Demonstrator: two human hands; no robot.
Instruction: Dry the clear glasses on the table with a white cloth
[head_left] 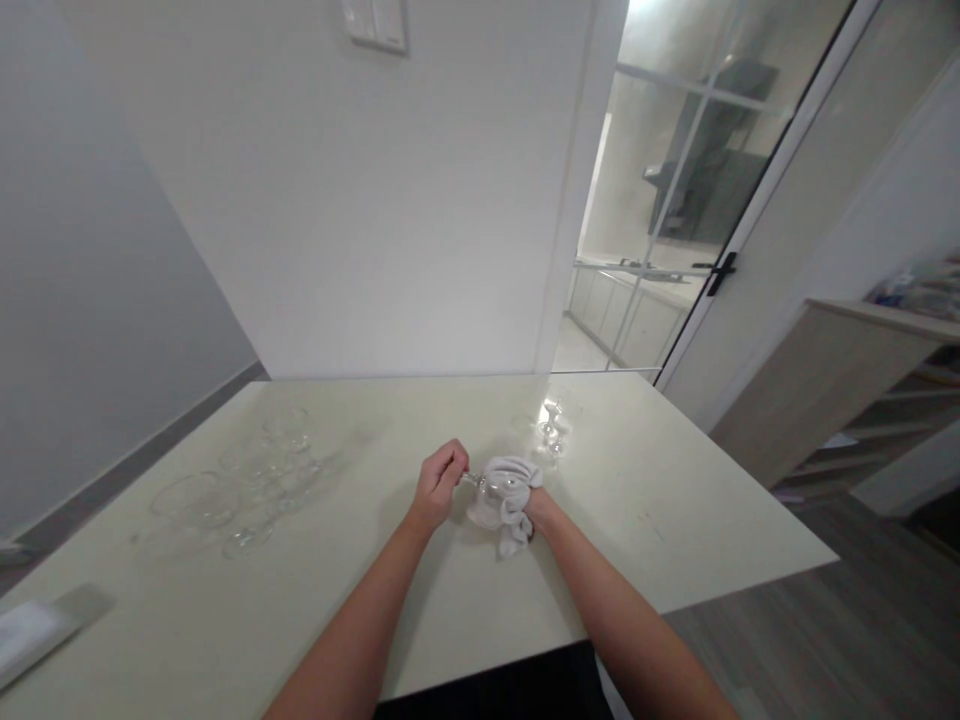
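Note:
My left hand (442, 482) is closed round the stem end of a clear wine glass (487, 508), which lies on its side above the table with its bowl to the right. A white cloth (514, 472) is wrapped over and partly into the bowl, and one end hangs below it. My right hand (535, 508) is closed on this cloth at the bowl; most of its fingers are hidden by the fabric.
On the cream table (600, 540), several clear stemmed glasses (262, 475) stand at the left. More glassware (553, 430) is at the back right, in a bright reflection. A white packet (30, 635) lies at the left edge. A wall (412, 220) and glazed door (667, 200) border the far side.

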